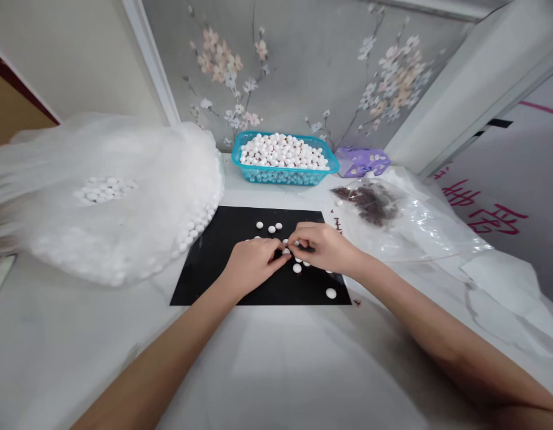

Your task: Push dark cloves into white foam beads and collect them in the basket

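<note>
Over a black mat, my two hands meet at the fingertips. My left hand is closed in a pinch on a small white ball. Against the same ball, my right hand is pinched too; what its fingertips grip is too small to make out, though a dark reddish speck shows there. Several more white balls lie around my hands, among them one behind, one just below my right fingers and one near the mat's right corner.
A blue basket full of white balls with dark bits stands against the wall. On the left sits a large translucent bag of white balls. At right lie a clear bag of dark brown pieces and a purple packet.
</note>
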Tool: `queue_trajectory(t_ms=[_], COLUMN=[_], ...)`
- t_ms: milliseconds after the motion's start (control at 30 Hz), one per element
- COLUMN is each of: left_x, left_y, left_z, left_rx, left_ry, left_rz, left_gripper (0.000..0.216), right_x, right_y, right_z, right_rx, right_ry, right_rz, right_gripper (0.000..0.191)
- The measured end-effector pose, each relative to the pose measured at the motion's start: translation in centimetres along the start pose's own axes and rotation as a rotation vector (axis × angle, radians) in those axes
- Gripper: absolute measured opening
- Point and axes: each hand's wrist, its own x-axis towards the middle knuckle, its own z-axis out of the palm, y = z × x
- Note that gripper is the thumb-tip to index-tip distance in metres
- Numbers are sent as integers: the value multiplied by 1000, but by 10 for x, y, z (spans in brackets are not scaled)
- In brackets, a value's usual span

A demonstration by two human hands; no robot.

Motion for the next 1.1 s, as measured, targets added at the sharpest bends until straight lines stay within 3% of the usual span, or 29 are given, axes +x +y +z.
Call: queue_trajectory(t_ms=[300, 567, 1100], left_x=[0, 0, 1], left_y=[-2, -2, -1], left_z=[4, 4, 2], left_rx=[-8, 1, -5], left_ry=[25, 26, 10], left_rz=[8, 22, 15], left_gripper=[27, 28, 28], right_x=[-2, -3, -1], right_y=[-3, -12, -19], right_z=[1, -4, 1], right_rx=[-84, -249, -349], right_ry=[-72, -222, -269], right_rz=[-41, -62, -41], right_gripper=[13, 16, 19])
